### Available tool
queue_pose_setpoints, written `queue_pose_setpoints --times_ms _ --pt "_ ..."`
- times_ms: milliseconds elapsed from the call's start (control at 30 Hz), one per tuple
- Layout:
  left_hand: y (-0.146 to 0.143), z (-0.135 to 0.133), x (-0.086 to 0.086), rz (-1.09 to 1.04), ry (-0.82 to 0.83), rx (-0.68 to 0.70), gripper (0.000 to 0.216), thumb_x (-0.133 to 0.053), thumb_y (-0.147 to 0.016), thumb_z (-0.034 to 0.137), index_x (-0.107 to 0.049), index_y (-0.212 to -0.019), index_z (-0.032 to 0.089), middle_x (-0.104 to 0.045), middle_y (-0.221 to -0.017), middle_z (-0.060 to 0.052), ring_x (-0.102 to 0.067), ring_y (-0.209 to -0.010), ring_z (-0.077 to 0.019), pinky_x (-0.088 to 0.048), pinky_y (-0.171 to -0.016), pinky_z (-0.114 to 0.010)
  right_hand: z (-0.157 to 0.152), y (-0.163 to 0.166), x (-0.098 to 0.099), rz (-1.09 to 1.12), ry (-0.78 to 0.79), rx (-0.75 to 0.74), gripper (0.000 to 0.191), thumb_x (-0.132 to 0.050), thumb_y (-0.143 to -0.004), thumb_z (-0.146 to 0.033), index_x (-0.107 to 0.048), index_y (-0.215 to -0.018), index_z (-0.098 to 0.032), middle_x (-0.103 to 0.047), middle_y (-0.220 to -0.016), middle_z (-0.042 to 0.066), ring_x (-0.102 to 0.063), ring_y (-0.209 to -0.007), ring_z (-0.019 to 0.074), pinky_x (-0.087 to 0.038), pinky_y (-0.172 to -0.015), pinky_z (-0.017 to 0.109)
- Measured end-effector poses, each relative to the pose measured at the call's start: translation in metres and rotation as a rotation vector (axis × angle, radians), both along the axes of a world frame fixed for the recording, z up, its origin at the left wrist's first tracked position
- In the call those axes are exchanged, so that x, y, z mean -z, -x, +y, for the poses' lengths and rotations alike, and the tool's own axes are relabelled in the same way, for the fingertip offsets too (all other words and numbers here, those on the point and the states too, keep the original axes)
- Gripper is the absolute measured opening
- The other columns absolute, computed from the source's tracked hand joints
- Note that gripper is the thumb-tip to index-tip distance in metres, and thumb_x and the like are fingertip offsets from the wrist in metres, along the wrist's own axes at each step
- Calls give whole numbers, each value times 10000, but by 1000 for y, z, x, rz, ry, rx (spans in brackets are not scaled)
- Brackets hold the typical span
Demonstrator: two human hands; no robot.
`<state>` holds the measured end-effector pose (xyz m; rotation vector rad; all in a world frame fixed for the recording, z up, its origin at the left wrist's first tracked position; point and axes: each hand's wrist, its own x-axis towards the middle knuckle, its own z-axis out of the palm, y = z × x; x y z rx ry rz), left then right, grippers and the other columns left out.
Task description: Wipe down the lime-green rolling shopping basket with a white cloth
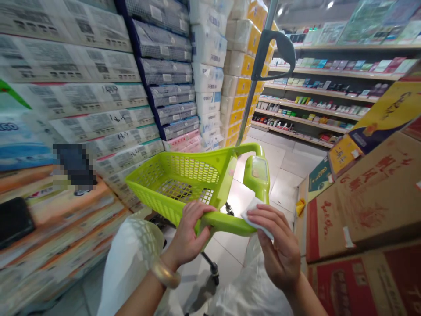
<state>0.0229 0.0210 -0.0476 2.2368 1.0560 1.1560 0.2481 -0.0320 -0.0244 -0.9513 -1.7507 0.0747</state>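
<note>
A lime-green plastic shopping cart (177,213) stands in front of me, its perforated basket showing no goods inside. My left hand (194,228) is wrapped round the near arm of its handle, close to the basket's corner, with a gold-coloured bangle (165,273) on the wrist. On the right, my right hand (276,237) pinches a white folded tissue (255,214) and presses it over the bend of the handle. Beyond it lies the handle's clear-covered panel (259,169). A grey pole with a loop grip (256,57) rises behind the cart.
Stacked packs of paper goods (98,66) wall the left side, with a dark phone-like object (15,221) on the lower packs. Cardboard boxes (368,197) crowd the right. Shelves of small goods (329,72) stand at the back beyond the tiled floor (286,175).
</note>
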Motion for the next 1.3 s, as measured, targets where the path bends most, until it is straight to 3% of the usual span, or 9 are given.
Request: queue_pose_setpoints --times_ms 167,333,567,767,900,1033,1200,1300 --pt "-15 4 -4 -1 43 -23 268 -489 -788 150 -544 -1037 232 -605 -986 -34 -529 -962 -235 -355 -956 -437 -3 10 5 -4 -29 35 316 -475 -862 -26 -651 -1084 -167 -684 -1049 88 -590 -1073 235 -481 -940 416" --pt "-26 14 -1 15 65 81 444 -489 -746 81 -510 -1158 245 -595 -1054 -36 -521 -1009 -230 -343 -992 -441 4 3 14 -121 -139 146 331 -511 -830 4 -677 -1065 -158 -701 -1018 77 -600 -1044 235 -469 -921 379" --pt "-19 30 -6 70 112 266 589 -496 -726 63 -463 -1286 241 -574 -1146 -61 -505 -1068 -242 -339 -1021 -450 15 2 18 -149 -151 317 364 -522 -820 -16 -690 -1101 -177 -712 -1025 79 -632 -1028 265 -484 -924 447" --pt "-11 32 -5 88 113 336 651 -480 -729 45 -409 -1352 222 -547 -1206 -83 -482 -1120 -252 -321 -1038 -460 14 14 16 -157 -149 376 360 -524 -822 -19 -697 -1097 -174 -720 -1015 83 -648 -1006 270 -497 -909 458" --pt "-14 30 0 58 87 292 633 -458 -725 40 -431 -1329 229 -561 -1176 -79 -490 -1095 -258 -338 -1006 -459 13 28 13 -265 -132 448 384 -544 -852 -37 -665 -1190 -175 -719 -1086 89 -608 -1081 260 -459 -973 432" --pt "-21 29 3 25 59 221 554 -449 -732 58 -486 -1258 230 -590 -1116 -74 -510 -1057 -261 -354 -982 -459 12 25 12 -479 -102 324 440 -495 -873 -15 -627 -1259 -178 -713 -1172 71 -564 -1182 241 -412 -1041 404" --pt "-28 28 5 9 46 129 477 -453 -729 79 -547 -1171 234 -610 -1059 -58 -522 -1026 -257 -369 -961 -454 16 20 7 -303 -142 466 399 -507 -896 -37 -626 -1243 -191 -707 -1173 85 -567 -1191 244 -437 -1028 424" --pt "-29 27 5 7 32 109 430 -469 -741 112 -563 -1144 228 -614 -1048 -56 -531 -1019 -253 -382 -946 -440 21 30 4 -373 -116 398 378 -466 -917 -54 -637 -1215 -210 -719 -1163 47 -583 -1176 228 -396 -1070 421"
